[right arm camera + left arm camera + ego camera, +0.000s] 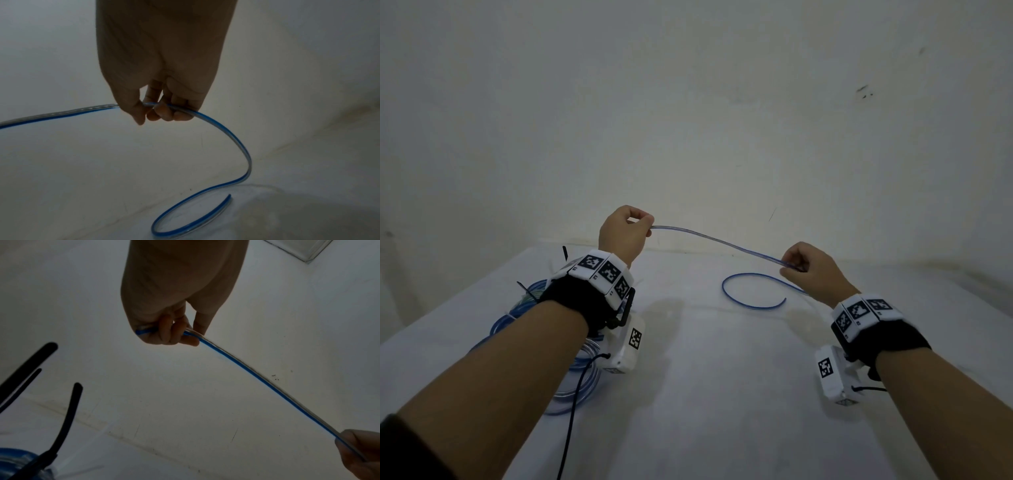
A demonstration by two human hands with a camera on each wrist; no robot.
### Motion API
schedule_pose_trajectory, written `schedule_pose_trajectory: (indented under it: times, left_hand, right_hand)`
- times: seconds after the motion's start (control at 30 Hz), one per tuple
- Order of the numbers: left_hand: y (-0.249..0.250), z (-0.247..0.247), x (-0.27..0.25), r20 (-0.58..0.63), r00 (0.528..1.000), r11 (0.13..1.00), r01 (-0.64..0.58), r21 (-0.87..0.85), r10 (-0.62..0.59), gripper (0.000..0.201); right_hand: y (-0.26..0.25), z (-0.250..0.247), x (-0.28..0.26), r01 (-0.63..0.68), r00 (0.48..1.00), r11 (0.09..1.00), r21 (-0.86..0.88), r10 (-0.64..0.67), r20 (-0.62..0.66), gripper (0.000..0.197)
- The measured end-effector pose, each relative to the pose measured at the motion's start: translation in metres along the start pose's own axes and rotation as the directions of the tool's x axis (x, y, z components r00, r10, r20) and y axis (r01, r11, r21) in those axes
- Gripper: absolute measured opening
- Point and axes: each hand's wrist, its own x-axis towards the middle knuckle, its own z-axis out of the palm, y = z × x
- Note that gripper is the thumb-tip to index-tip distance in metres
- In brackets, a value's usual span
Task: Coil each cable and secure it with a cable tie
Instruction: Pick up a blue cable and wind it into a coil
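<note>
Blue-and-clear flat cable (717, 242) is pinched near one end by the left hand (624, 233) and further along by the right hand (812, 270), its tail curling on the counter (722, 394) toward the far edge. Coiling looks just started: next, bring the right hand's stretch to the left to form a first loop; tied coils (571, 373) sit near the left edge.

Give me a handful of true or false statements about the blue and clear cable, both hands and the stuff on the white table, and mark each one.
1. Both hands hold the same blue and clear flat cable. True.
2. The left hand rests flat on the white table. False: it is raised and pinches the cable near one end.
3. Past the right hand, the cable's free tail curls on the table. True.
4. The held cable is already bound with a tie. False: it is stretched out, uncoiled.
5. Coiled blue cables with black cable ties lie under the left forearm. True.
</note>
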Motion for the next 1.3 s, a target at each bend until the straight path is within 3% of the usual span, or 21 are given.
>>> schedule_pose_trajectory:
  times: [0.1,0.27,0.37,0.5,0.67,0.8,0.9,1.0,1.07,1.17,1.23,1.3]
  left_hand:
    - [0.001,0.001,0.000,0.008,1.000,1.000,0.010,0.002,-0.010,0.013]
    - [0.004,0.007,-0.002,0.032,0.999,0.999,0.016,-0.050,-0.015,0.008]
    - [0.007,0.010,-0.004,0.022,1.000,0.999,0.002,-0.049,-0.001,0.011]
    - [0.008,0.008,-0.004,-0.026,1.000,0.997,-0.016,-0.072,0.014,0.009]
    - [0.005,0.004,0.002,-0.045,0.998,0.983,0.023,-0.182,-0.032,0.015]
    - [0.008,0.003,0.001,0.020,0.999,0.955,0.055,-0.291,-0.051,0.016]
    - [0.015,0.006,-0.002,0.079,0.997,0.942,0.038,-0.333,-0.012,0.016]
    - [0.016,0.010,-0.006,0.152,0.987,0.957,-0.003,-0.289,0.049,0.022]
    - [0.012,0.011,-0.009,0.193,0.970,0.981,-0.119,-0.156,0.148,0.022]
    - [0.000,0.012,-0.014,0.255,0.924,0.949,-0.310,0.063,0.285,0.017]
    - [-0.005,0.015,-0.018,0.333,0.895,0.899,-0.379,0.221,0.296,0.017]
    - [-0.007,0.017,-0.022,0.394,0.888,0.893,-0.357,0.273,0.235,0.018]
  right_hand:
    - [0.008,-0.010,0.000,-0.006,0.986,0.999,-0.043,-0.002,-0.164,0.013]
    - [0.003,-0.025,0.007,0.044,0.902,0.999,-0.013,-0.045,-0.430,0.009]
    - [-0.006,-0.022,0.020,0.054,0.875,0.997,0.048,-0.024,-0.484,0.008]
    - [-0.020,-0.003,0.036,0.052,0.879,0.990,0.129,0.016,-0.476,0.010]
    - [-0.041,0.034,0.043,0.099,0.942,0.995,0.033,-0.083,-0.325,0.017]
    - [-0.058,0.063,0.042,0.042,0.999,0.993,-0.109,-0.040,0.020,0.028]
    - [-0.080,0.076,0.031,0.067,0.952,0.992,-0.105,-0.032,0.303,0.033]
    - [-0.096,0.082,0.019,0.088,0.875,0.995,-0.039,-0.058,0.481,0.031]
    - [-0.100,0.081,0.015,0.136,0.852,0.991,-0.012,-0.111,0.512,0.025]
    - [-0.102,0.076,0.015,0.187,0.865,0.979,0.085,-0.205,0.458,0.009]
    - [-0.100,0.071,0.017,0.220,0.881,0.964,0.147,-0.261,0.394,0.012]
    - [-0.100,0.065,0.021,0.283,0.904,0.945,0.165,-0.320,0.285,0.008]
